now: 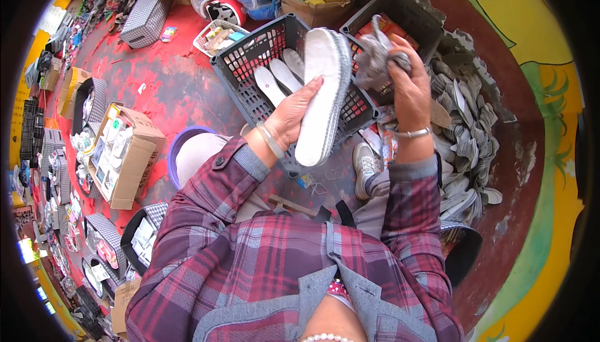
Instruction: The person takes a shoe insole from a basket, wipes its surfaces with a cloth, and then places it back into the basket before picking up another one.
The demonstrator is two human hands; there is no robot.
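Note:
My left hand (287, 120) is closed round a thick stack of white insoles (320, 108), held upright with the layered edges toward the right. Beside its upper end, my right hand (411, 86) grips a crumpled grey cloth (374, 61), which hangs loosely at the left of the fingers. Below the stack stands a dark plastic crate (255, 61) with perforated walls. Several pale insoles (269, 86) lie in it, partly hidden by my left hand and the stack.
A second dark crate (431, 26) with red packets stands behind my right hand. Grey insoles (465, 154) are heaped along the right wall. A cardboard box of goods (144, 154) and a purple-rimmed tub (175, 154) stand at left. Helmets and cardboard boxes are at the back.

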